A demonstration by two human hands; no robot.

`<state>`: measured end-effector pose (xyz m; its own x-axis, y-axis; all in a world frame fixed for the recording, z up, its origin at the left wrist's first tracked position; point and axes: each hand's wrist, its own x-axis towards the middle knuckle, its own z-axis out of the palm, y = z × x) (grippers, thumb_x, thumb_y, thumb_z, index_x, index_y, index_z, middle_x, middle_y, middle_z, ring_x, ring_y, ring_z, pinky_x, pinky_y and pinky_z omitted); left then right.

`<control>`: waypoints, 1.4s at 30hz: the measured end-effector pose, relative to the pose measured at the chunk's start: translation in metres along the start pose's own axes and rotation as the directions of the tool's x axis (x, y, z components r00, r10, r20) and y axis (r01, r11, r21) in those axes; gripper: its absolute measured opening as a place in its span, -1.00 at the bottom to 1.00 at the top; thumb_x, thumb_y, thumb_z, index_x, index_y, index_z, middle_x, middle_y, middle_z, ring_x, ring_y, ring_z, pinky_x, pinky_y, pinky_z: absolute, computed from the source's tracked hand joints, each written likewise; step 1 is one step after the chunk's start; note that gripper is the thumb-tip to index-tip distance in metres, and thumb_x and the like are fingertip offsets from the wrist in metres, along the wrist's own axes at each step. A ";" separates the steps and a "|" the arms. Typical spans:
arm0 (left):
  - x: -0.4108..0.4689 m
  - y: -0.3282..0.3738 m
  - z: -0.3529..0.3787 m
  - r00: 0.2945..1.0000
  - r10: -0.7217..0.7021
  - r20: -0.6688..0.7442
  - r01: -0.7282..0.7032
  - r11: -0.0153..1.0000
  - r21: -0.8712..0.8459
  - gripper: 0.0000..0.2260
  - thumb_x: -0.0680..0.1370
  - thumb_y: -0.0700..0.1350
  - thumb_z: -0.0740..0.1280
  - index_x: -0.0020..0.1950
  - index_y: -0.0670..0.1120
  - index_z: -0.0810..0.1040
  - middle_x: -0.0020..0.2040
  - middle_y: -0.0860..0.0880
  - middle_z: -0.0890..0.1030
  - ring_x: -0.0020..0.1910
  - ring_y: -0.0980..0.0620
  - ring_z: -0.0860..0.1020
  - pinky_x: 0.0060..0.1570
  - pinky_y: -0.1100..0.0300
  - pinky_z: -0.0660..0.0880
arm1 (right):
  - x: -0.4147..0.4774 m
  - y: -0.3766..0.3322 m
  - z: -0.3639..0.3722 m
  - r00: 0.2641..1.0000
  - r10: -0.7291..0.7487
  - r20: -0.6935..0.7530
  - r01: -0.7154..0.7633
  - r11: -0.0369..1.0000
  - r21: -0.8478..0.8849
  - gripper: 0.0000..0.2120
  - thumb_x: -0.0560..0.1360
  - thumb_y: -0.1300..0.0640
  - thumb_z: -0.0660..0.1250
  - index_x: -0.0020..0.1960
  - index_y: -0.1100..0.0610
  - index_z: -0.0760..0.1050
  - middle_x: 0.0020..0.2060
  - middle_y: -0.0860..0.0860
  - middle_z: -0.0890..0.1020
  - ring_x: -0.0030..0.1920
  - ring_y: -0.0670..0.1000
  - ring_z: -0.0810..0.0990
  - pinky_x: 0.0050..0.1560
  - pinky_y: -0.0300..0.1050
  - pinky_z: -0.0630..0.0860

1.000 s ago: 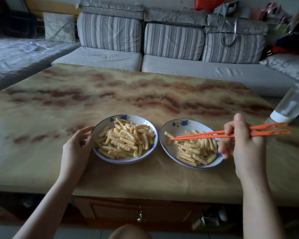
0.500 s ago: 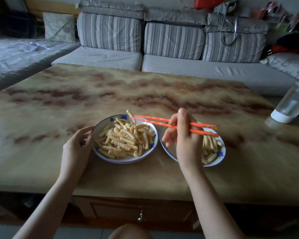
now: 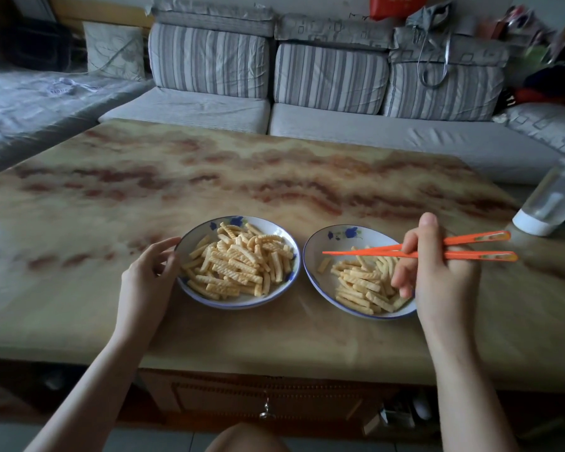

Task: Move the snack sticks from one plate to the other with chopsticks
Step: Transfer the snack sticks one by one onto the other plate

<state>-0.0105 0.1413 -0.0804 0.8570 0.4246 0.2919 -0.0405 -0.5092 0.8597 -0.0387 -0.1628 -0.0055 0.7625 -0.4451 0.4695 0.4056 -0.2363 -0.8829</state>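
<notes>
Orange chopsticks [image 3: 356,253] gripped by right hand [image 3: 439,278] fingers; left hand [image 3: 144,277] fingers hold left plate [image 3: 269,228].

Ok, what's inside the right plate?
Snack sticks fill its near half, one lying apart at left. The right hand, holding orange chopsticks, covers its right rim and anything there.

A single head-worn wide-angle view looks forward and down, close over the marbled tan surface [image 3: 274,177], facing the striped grey sofa [image 3: 330,76]; its edges seem blurred.
</notes>
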 end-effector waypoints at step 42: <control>0.001 -0.002 0.000 1.000 0.023 -0.001 -0.023 1.000 -0.002 -0.74 0.57 -0.16 0.27 0.24 -0.01 0.58 -0.07 0.02 0.61 -0.18 0.35 0.48 -0.29 0.60 0.33 | -0.013 0.003 0.049 0.991 0.045 0.125 -0.079 0.958 0.277 -0.62 0.60 -0.05 0.12 -0.28 0.16 0.42 -0.61 0.11 0.47 -0.63 -0.01 0.43 -0.61 -0.27 0.28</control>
<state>-0.0094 0.1430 -0.0816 0.8555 0.4134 0.3118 -0.0611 -0.5175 0.8535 -0.0227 -0.1149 -0.0141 0.8373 -0.3437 0.4252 0.4680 0.0483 -0.8824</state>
